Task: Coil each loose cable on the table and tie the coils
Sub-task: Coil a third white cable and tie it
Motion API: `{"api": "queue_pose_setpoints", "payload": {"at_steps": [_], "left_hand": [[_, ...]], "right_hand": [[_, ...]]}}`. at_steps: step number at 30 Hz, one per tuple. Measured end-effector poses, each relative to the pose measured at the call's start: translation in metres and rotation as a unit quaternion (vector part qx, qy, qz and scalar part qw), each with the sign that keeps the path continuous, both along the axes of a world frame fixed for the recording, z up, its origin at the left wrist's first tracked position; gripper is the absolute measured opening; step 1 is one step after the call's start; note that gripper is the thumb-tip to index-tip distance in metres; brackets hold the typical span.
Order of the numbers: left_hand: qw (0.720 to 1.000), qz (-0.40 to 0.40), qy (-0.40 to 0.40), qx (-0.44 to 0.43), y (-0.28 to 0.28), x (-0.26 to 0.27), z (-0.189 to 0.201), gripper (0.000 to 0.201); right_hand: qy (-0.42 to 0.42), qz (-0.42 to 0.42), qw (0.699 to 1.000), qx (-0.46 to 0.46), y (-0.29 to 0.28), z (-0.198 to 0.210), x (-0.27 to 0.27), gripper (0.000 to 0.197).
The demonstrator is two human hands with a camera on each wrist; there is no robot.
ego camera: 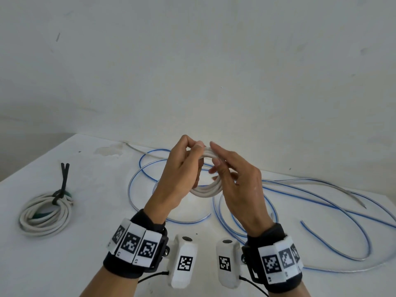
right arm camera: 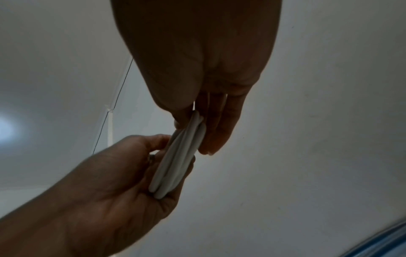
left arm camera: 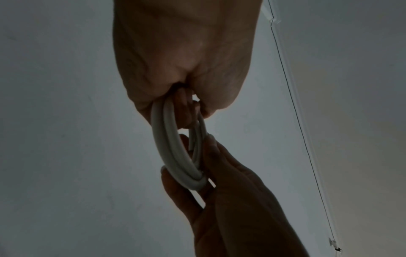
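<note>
Above the middle of the table both hands hold a small white cable coil (ego camera: pixel 205 190). My left hand (ego camera: pixel 188 151) grips its top, fingers curled round the strands (left arm camera: pixel 173 151). My right hand (ego camera: pixel 220 166) pinches the coil's right side between thumb and nearly straight fingers (right arm camera: pixel 219 132); the coil (right arm camera: pixel 175 156) runs between them edge-on. A long loose blue-and-clear cable (ego camera: pixel 321 202) sprawls in loops over the table under and to the right of the hands.
At the left of the white table (ego camera: pixel 85 264) lies a larger white coil (ego camera: pixel 45 213) bound with a black tie (ego camera: pixel 62 187). A thin grey cable (ego camera: pixel 347 192) trails at the right among the blue loops. A plain wall stands behind the table.
</note>
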State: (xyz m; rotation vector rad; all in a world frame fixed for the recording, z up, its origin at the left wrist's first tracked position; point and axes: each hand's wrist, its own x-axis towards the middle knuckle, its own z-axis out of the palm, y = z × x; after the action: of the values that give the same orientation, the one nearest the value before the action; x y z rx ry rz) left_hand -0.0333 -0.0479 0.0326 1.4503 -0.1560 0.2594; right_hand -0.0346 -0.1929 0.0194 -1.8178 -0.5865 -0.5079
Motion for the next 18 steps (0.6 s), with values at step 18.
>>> {"api": "queue_pose_setpoints", "payload": {"at_steps": [18], "left_hand": [[1.0, -0.022, -0.001, -0.013, 0.0033, 0.0055, -0.0024, 0.033]], "right_hand": [[0.023, 0.01, 0.999, 0.032, -0.0005, 0.0026, 0.0029, 0.017]]}}
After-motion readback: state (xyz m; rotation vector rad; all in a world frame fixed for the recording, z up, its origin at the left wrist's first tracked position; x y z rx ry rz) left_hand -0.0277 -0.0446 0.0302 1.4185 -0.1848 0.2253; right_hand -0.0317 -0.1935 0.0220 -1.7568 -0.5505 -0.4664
